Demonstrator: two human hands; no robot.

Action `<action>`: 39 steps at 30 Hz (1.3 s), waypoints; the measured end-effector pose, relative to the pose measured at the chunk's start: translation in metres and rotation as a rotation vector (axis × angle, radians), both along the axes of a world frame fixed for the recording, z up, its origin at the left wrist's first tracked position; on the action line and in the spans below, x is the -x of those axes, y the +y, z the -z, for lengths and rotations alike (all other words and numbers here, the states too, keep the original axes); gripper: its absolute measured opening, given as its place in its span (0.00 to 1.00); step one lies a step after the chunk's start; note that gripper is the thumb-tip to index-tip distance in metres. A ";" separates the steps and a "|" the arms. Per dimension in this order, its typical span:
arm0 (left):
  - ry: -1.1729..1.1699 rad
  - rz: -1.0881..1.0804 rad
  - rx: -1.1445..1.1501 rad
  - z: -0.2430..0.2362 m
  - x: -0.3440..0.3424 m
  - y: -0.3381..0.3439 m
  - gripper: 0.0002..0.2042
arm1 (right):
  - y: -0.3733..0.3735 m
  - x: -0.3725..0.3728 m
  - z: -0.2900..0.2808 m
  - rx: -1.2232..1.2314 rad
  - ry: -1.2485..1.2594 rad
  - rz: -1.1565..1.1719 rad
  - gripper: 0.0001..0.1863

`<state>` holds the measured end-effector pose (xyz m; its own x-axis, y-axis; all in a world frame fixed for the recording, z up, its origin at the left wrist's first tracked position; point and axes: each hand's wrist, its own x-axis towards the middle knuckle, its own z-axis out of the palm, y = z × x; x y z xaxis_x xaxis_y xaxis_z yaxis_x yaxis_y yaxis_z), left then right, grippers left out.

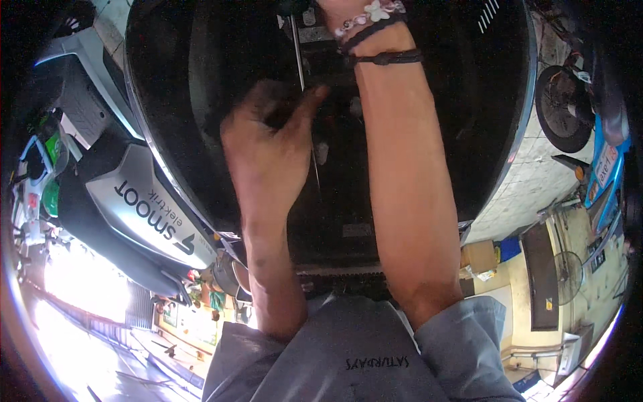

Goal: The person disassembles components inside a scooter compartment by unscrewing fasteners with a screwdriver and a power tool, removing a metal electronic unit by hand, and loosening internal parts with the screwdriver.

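Over a dark, hollow black housing (348, 241), my left hand (271, 137) is bent at the wrist with its fingers curled and its thumb reaching across a thin metal shaft. The shaft belongs to what looks like a long screwdriver (298, 53), whose dark handle end is at the top edge. My left fingers close about the shaft's lower part; the fingertips are dim. My right hand (341, 7) is at the upper edge near the handle end, mostly cut off, so its fingers are hidden. Bracelets circle the right wrist.
A silver and black scooter (144, 201) stands close on the left. To the right are a black wheel (564, 110) and blue bodywork (606, 167) of another vehicle on a tiled floor (519, 177). Farther right, a fan (568, 275) and a cardboard box (479, 256) are by the wall.
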<state>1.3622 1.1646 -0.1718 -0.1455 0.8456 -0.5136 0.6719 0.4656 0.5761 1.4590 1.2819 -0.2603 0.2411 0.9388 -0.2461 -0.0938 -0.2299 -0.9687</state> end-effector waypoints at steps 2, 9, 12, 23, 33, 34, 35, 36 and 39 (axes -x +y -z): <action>0.025 -0.028 0.010 -0.001 -0.008 0.004 0.11 | -0.006 0.002 -0.029 0.005 -0.166 0.052 0.24; -0.075 -0.043 0.071 -0.007 -0.005 0.002 0.12 | 0.006 -0.014 0.062 -0.230 -0.802 -0.249 0.23; 0.006 -0.010 0.089 -0.009 -0.001 0.003 0.14 | 0.014 -0.008 0.029 -0.060 -0.204 0.010 0.22; 0.017 -0.052 0.094 0.002 0.002 -0.002 0.18 | 0.003 -0.004 0.047 -0.286 -1.058 -0.505 0.19; -0.010 -0.065 0.120 -0.004 -0.002 0.008 0.15 | -0.002 0.013 0.042 -0.230 -1.019 -0.487 0.19; -0.011 -0.068 0.121 -0.003 -0.004 0.007 0.15 | -0.004 0.013 0.047 -0.347 -1.068 -0.260 0.18; 0.000 -0.082 0.086 -0.001 -0.006 0.006 0.14 | -0.003 0.013 0.052 -0.348 -1.069 -0.263 0.18; 0.010 -0.095 0.050 0.001 -0.007 0.004 0.13 | -0.002 0.011 0.056 -0.279 -0.970 -0.174 0.18; 0.073 -0.049 0.035 0.002 -0.005 0.000 0.13 | -0.004 0.011 0.056 -0.266 -0.974 -0.122 0.18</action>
